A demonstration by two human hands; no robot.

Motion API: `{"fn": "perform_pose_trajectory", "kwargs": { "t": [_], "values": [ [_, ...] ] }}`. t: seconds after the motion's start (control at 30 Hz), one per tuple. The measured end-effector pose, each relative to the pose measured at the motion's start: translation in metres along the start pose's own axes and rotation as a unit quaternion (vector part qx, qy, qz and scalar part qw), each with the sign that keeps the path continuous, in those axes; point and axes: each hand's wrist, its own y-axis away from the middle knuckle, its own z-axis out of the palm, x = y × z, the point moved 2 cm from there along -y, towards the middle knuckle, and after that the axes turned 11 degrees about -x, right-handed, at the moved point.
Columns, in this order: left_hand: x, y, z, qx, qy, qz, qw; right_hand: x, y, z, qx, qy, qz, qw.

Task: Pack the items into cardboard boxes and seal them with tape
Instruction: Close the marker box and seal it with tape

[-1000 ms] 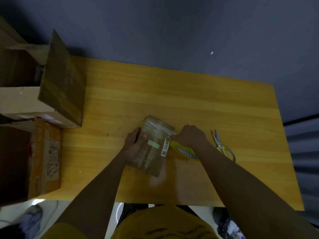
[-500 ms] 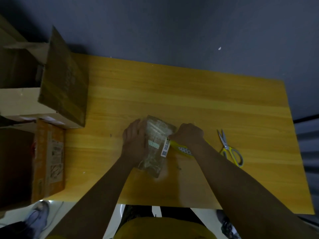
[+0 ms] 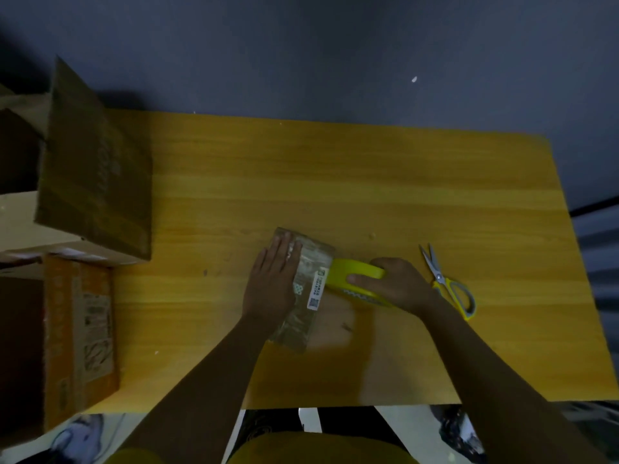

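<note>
Two hands are at work mid-table point(image 3: 368, 182). Our left hand point(image 3: 273, 281) lies flat, fingers straight, on a small cardboard box point(image 3: 306, 289) and hides much of its top. Our right hand point(image 3: 397, 284) grips a yellow tape roll point(image 3: 351, 271) touching the box's right side; the roll's far part is covered by the fingers. Scissors point(image 3: 447, 283) lie just beside that wrist. Big boxes point(image 3: 93, 182) at the left edge are cut off, and we cannot make out what they contain.

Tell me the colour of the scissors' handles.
Yellow with grey inner loops, on the scissors; seen in the head view.
</note>
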Motion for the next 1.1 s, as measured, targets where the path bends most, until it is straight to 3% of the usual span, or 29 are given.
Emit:
{"fn": "perform_pose_trajectory", "kwargs": {
  "t": [0.1, 0.2, 0.3, 0.47, 0.6, 0.83, 1.0, 1.1],
  "values": [
    [0.002, 0.002, -0.003, 0.006, 0.012, 0.005, 1.0, 0.011, 0.005, 0.0, 0.018, -0.067, -0.03, 0.997],
    [0.002, 0.004, -0.006, 0.01, 0.015, 0.011, 1.0, -0.005, 0.001, -0.004, 0.006, 0.027, -0.001, 1.0],
    [0.001, 0.005, -0.007, 0.01, 0.03, 0.014, 0.999, -0.005, -0.001, -0.019, 0.011, 0.147, 0.065, 0.987],
    [0.002, 0.003, -0.003, 0.009, 0.014, 0.001, 1.0, 0.024, 0.008, -0.029, 0.021, 0.239, 0.222, 0.945],
    [0.002, 0.003, -0.006, 0.008, 0.027, 0.003, 1.0, 0.023, 0.003, -0.023, 0.033, 0.229, 0.259, 0.938],
    [0.0, 0.005, -0.017, -0.031, 0.075, -0.005, 0.997, 0.012, -0.003, -0.019, 0.02, 0.244, 0.225, 0.943],
    [0.005, 0.003, -0.018, -0.07, 0.094, -0.027, 0.993, 0.017, 0.008, -0.025, 0.0, 0.186, 0.237, 0.954],
    [0.009, 0.003, -0.02, -0.088, 0.095, -0.045, 0.99, 0.013, 0.008, -0.018, 0.017, 0.22, 0.226, 0.949]
  ]
}}
